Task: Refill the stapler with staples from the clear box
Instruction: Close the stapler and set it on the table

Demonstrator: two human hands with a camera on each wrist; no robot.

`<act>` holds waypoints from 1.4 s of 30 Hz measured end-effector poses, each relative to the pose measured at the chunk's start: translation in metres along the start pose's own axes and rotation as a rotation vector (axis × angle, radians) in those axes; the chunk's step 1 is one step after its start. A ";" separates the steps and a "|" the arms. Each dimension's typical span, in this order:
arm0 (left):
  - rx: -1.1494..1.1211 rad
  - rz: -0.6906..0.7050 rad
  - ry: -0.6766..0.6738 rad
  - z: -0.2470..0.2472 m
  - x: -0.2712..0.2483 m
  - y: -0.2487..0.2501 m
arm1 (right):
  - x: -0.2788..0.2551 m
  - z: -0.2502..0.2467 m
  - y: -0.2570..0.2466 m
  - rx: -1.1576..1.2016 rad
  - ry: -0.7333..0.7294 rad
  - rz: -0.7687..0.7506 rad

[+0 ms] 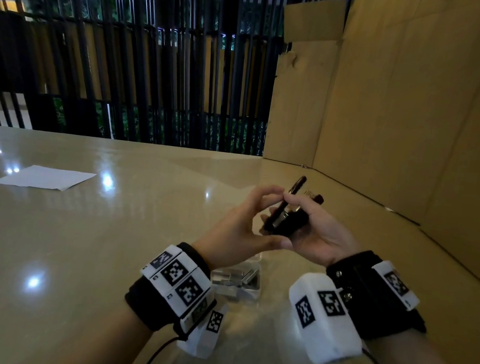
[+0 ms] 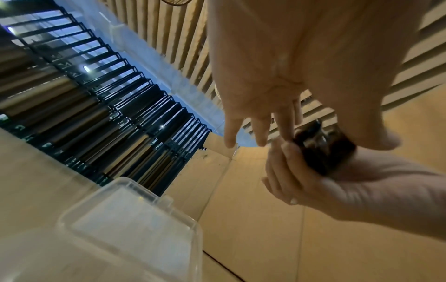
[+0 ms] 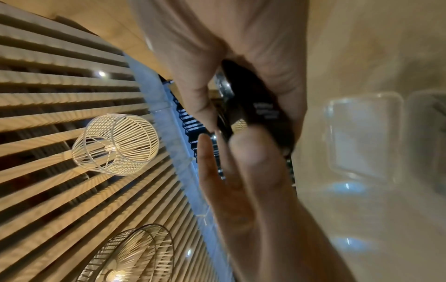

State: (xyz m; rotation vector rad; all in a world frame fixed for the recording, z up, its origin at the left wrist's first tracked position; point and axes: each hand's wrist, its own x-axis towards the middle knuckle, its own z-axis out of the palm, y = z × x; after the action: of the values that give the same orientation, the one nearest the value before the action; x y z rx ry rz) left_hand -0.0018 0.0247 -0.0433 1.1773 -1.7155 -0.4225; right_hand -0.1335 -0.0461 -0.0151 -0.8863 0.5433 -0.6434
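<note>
Small, rigid black stapler (image 1: 283, 214), hinged open, cradled in the curled right hand (image 1: 319, 235); left hand (image 1: 240, 225) pinches its raised top arm, the likeliest safe hold.

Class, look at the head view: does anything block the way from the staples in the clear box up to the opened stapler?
Nothing visible does; the left hand hangs above the clear box, beside the stapler.

The head view looks forward and down over the desk (image 1: 82, 240). Both wrist views look up from close below; all three share the black stapler (image 1: 283, 219) (image 2: 323, 152) (image 3: 260, 114).
</note>
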 end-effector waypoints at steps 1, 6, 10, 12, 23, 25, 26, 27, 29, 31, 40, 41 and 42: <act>0.016 0.002 -0.010 -0.001 0.000 0.001 | 0.000 -0.003 -0.003 -0.050 0.006 -0.003; 0.107 -0.072 0.024 -0.001 0.002 -0.001 | 0.004 -0.024 -0.016 -0.545 0.100 -0.067; 0.150 -0.121 0.050 -0.003 0.003 -0.005 | -0.004 -0.036 -0.024 -1.404 0.167 -0.092; 0.172 -0.153 0.052 -0.004 0.003 -0.006 | -0.005 -0.042 -0.024 -1.655 0.118 0.008; 0.294 -0.209 0.011 -0.006 0.004 -0.004 | 0.003 -0.038 0.002 -1.897 -0.088 0.225; 0.296 -0.224 0.018 -0.006 0.004 -0.004 | 0.004 -0.038 0.003 -1.918 -0.094 0.233; 0.301 -0.230 0.021 -0.006 0.003 -0.004 | 0.005 -0.039 0.004 -1.933 -0.096 0.233; 0.309 -0.235 0.016 -0.006 0.003 -0.003 | 0.006 -0.040 0.004 -1.949 -0.094 0.234; 0.338 -0.239 -0.033 -0.006 0.002 -0.002 | 0.007 -0.040 0.005 -1.962 -0.077 0.230; 0.387 -0.248 -0.179 -0.005 0.000 0.001 | 0.007 -0.039 0.004 -1.969 -0.070 0.224; 0.543 -0.414 -0.646 0.009 -0.004 0.000 | 0.009 -0.037 0.004 -1.977 -0.126 0.208; 0.546 -0.412 -0.646 0.009 -0.004 0.002 | 0.010 -0.038 0.004 -1.972 -0.127 0.205; 0.546 -0.413 -0.643 0.009 -0.004 0.003 | 0.010 -0.038 0.004 -1.964 -0.121 0.215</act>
State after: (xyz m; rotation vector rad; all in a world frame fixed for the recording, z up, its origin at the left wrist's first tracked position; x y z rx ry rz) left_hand -0.0109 0.0276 -0.0476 1.9636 -2.2157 -0.6574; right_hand -0.1512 -0.0713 -0.0405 -2.5925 1.1129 0.4076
